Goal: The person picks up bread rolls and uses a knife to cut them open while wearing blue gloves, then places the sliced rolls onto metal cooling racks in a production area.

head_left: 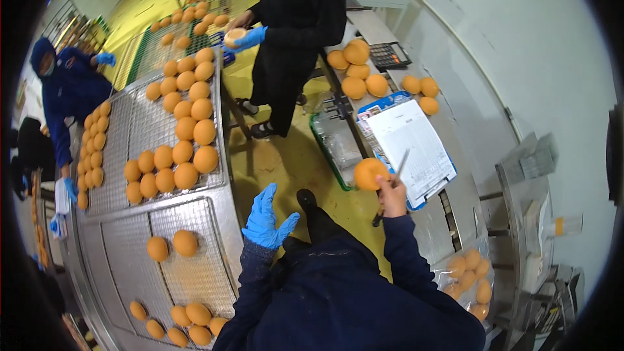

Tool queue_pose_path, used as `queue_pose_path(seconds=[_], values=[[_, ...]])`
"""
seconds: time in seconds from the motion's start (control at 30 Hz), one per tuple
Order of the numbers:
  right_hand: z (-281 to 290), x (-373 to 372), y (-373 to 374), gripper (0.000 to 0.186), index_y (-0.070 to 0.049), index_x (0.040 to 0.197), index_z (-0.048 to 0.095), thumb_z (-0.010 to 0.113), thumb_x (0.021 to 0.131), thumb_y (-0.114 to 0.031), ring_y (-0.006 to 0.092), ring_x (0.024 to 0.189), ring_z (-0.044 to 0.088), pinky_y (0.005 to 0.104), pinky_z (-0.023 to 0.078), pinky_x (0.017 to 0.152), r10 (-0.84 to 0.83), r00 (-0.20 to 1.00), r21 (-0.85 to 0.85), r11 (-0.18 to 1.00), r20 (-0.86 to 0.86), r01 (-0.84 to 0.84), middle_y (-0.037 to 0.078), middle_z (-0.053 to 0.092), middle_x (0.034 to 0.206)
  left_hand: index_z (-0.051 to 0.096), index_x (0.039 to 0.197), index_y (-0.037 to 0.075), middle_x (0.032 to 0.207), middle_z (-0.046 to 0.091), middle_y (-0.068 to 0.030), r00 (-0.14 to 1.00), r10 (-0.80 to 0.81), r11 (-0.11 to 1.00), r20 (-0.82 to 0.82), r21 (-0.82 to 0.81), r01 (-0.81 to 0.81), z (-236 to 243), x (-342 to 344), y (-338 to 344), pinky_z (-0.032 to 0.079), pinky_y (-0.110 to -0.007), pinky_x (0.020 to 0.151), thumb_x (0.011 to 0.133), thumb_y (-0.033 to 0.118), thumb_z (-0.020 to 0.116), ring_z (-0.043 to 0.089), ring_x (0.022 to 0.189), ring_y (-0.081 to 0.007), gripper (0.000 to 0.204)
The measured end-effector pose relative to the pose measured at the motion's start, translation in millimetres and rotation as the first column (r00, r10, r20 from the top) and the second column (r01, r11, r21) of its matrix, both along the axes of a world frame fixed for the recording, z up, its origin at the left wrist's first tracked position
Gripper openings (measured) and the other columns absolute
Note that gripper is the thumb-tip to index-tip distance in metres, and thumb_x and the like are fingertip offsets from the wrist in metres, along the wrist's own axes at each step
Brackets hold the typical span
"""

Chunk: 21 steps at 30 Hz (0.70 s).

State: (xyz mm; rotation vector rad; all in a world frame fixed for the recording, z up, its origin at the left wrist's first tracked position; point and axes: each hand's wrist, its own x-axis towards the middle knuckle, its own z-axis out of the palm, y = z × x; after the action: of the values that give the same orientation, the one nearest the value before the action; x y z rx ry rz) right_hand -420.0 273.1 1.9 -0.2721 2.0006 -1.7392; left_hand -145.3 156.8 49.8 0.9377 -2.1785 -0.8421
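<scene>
Approx. 40 golden buns (185, 243) on wire racks (127, 244), L side. L hand (266, 221): blue glove, open, fingers spread, nr racks. R hand (392, 197): bare, gripping 1 round bun (370, 173) + thin grey tool (403, 161), nr blue clipboard (398, 97); its sheet (413, 149) has printed rows, too small to read. Bagged buns (467, 278) far R.

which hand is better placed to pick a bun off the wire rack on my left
Probably your left hand: it is gloved, open and empty, on the side nearer the wire rack. Your right hand holds a round bun and a thin blade-like tool.
</scene>
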Motion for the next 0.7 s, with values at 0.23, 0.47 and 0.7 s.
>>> queue_pose_path(seconds=[0.23,0.47,0.7], values=[[-26.8,-165.4,61.9,0.021,-0.004,0.083,0.06,0.07,0.076,-0.022,0.0082,0.041,0.043,0.0234,0.032,0.039,-0.386,0.844,0.005,0.908,-0.372,0.418,-0.001,0.047,0.055,0.043,0.127,0.0,0.118,0.049,-0.0205,1.0,0.007,0.998,0.002,0.055,-0.007,-11.9,0.8,-14.9,0.043,-0.038,0.091,0.072,0.023,0.074,0.051,0.107,-0.0334,0.067],[-74.0,-357.5,75.4,0.027,-0.004,0.085,0.061,0.066,0.078,-0.029,0.0131,0.043,0.046,0.0312,0.038,0.04,-0.341,0.876,0.404,0.788,-0.341,0.465,0.004,0.054,0.062,0.047,0.124,0.0,0.115,0.052,-0.0195,0.993,0.104,0.994,0.047,0.034,-0.106,-10.1,15.8,-58.4,0.044,-0.037,0.089,0.074,0.019,0.072,0.053,0.104,-0.0326,0.059],[-65.3,-440.4,104.0,0.05,0.006,0.092,0.062,0.064,0.076,-0.042,0.0296,0.073,0.061,0.0399,0.047,0.072,0.116,0.865,0.833,0.36,-0.488,0.421,0.02,0.064,0.074,0.049,0.121,0.005,0.11,0.055,-0.0178,0.983,0.181,0.981,0.033,0.066,-0.182,9.6,-0.7,-105.5,0.048,-0.037,0.081,0.076,0.022,0.069,0.057,0.096,-0.0328,0.052]])
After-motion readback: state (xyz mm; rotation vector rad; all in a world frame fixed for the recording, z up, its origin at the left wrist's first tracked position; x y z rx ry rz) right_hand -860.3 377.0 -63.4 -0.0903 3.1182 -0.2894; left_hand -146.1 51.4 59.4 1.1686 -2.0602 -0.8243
